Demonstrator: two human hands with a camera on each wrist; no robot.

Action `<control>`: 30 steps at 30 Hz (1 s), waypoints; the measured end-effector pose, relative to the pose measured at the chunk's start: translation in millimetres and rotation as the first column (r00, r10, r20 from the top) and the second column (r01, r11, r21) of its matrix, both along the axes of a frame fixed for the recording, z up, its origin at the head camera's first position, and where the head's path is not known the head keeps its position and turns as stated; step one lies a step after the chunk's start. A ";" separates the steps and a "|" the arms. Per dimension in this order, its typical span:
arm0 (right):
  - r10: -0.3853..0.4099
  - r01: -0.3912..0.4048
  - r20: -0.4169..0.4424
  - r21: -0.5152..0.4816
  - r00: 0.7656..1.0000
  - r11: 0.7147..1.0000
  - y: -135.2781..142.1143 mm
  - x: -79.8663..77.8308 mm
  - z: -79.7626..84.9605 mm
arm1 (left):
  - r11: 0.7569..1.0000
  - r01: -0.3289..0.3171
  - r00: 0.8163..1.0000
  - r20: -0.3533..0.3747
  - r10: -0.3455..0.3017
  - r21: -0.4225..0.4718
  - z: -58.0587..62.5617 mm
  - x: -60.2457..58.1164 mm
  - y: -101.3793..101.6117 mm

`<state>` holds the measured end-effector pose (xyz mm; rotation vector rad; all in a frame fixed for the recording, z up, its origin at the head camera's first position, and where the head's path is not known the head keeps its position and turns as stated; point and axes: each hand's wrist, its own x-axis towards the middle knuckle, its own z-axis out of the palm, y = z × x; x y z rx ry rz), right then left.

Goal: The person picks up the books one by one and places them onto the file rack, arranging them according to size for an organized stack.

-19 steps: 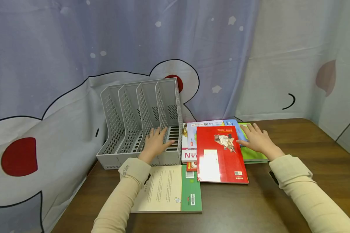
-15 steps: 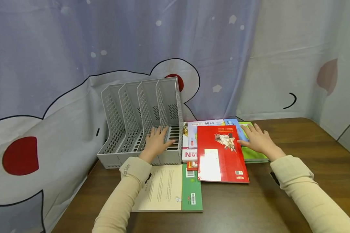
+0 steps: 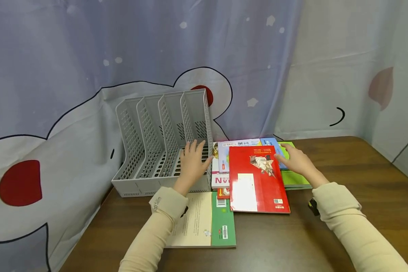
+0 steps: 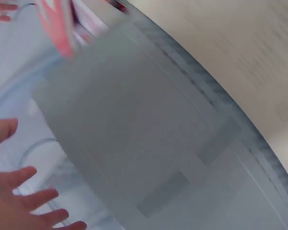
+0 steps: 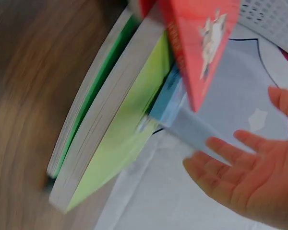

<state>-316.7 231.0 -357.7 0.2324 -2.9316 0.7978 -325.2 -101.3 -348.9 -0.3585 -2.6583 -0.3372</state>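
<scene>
Red book (image 3: 258, 179) tops the pile (image 3: 294, 179) on the bench (image 3: 265, 241), right of the grey rack (image 3: 144, 187). The right hand (image 3: 298, 161) hangs near the book's edge, the left hand (image 3: 192, 164) by the rack (fingers wide on both). Closer to me lies a green-and-cream book (image 3: 219, 234).

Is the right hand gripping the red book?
No, in the right wrist view the right hand has its fingers extended and apart from the red book.

Red book (image 3: 266, 185), cream-and-green book (image 3: 204, 219), lime-green book (image 3: 294, 178), grey file rack (image 3: 139, 186), brown wood-grain table (image 3: 268, 241), star-dotted blue-grey curtain (image 3: 156, 37)
</scene>
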 end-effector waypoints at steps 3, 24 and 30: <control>-0.057 0.056 -0.023 -0.069 0.998 0.996 -3.2 5.0 4.7 | 0.998 0.019 0.996 -0.093 -0.013 0.058 3.1 6.2 19.9; -0.110 0.139 0.217 -0.120 0.970 0.983 -15.5 29.6 -3.4 | 0.898 -0.070 0.888 0.437 -0.142 0.434 -21.7 39.3 95.6; -0.092 0.110 0.244 -0.062 0.965 0.992 -21.3 28.5 -8.7 | 0.942 -0.085 0.901 0.429 -0.067 0.325 -32.2 38.7 94.6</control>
